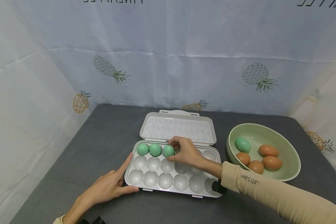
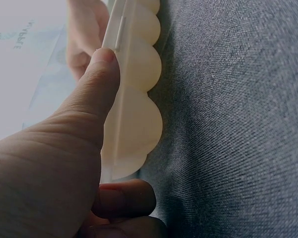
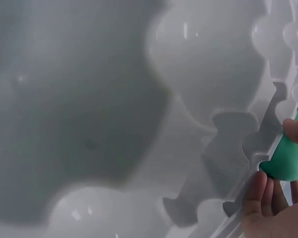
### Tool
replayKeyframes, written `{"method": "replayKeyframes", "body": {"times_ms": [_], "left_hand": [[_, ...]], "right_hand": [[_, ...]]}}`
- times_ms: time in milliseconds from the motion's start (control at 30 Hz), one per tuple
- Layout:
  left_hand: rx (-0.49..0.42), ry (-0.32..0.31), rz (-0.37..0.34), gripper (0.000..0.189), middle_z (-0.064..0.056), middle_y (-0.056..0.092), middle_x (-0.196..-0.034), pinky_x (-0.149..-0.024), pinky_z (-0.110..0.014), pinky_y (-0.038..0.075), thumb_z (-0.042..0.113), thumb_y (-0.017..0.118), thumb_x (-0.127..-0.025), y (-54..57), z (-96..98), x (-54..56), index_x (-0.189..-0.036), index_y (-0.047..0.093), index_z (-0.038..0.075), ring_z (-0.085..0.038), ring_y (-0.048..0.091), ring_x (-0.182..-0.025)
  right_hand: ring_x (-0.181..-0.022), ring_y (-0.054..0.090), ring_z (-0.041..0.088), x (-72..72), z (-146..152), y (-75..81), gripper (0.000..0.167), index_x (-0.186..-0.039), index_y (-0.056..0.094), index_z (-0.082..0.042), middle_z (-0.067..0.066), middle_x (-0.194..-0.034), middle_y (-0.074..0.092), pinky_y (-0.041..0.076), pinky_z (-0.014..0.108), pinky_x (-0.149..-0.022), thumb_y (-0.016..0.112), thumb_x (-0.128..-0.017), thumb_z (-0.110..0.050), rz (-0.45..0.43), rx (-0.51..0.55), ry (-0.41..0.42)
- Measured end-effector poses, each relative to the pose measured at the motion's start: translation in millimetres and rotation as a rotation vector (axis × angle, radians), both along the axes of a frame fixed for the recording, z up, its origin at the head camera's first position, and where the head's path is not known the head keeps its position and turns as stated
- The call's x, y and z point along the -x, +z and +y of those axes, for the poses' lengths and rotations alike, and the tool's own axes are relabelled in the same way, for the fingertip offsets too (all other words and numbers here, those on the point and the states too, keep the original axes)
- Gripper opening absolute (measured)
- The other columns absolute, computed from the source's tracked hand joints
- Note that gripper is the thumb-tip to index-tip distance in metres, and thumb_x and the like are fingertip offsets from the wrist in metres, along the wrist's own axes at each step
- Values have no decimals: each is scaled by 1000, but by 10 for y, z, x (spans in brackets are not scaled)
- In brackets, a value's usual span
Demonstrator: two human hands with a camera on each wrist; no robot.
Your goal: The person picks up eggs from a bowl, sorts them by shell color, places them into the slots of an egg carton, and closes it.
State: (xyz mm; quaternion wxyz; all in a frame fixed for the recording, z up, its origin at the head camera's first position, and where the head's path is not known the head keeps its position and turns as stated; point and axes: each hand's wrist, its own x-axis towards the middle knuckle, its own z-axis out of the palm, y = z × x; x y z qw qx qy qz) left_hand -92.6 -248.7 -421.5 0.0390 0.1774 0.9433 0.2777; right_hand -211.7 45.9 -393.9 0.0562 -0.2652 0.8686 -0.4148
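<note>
A white plastic egg tray (image 1: 159, 185) lies on the table with its hinged lid folded back. Two green eggs (image 1: 143, 149) sit at the left end of its back row. Between thumb and fingers, my right hand (image 1: 186, 151) pinches another green egg (image 1: 169, 151) at the third cup of that row. The right wrist view also has this egg (image 3: 288, 157), partly cut off by the frame. My left hand (image 1: 107, 186) holds the tray's front left corner, index finger along the left side and thumb (image 2: 100, 74) on the front rim.
To the tray's right stands a pale green bowl (image 1: 292, 158) with one green egg (image 1: 242, 144) and several brown eggs (image 1: 272, 162). The lid (image 1: 177, 126) lies behind the tray. A pineapple-print curtain (image 1: 168, 37) hangs behind the grey table (image 1: 109, 133).
</note>
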Motion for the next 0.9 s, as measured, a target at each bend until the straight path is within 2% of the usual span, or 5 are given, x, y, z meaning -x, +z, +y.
{"method": "replayKeyframes", "body": {"times_ms": [333,533,900], "left_hand": [[14,-13,30,110,22,30,-56,-46,-19,28,56,75,-87,-23,-11,-3,-166,10,14,7,25,-49],[19,2,22,110,21,30,-56,-47,-19,28,57,75,-87,-25,-12,-3,-166,10,16,6,26,-50],[8,-23,48,110,22,30,-56,-46,-18,28,55,76,-87,-47,-19,-4,-166,11,14,8,26,-49]], "right_hand": [[-81,67,13,-36,-30,-18,41,-108,74,-1,9,-93,76,53,24,-76,90,-70,-7,28,-28,-34],[-81,67,12,-41,-23,-25,40,-107,74,-4,8,-94,77,55,28,-77,90,-71,-9,44,-31,-20],[-82,67,14,-45,-15,-32,42,-110,73,-4,10,-95,77,56,33,-79,89,-71,-8,56,-43,-8]]}}
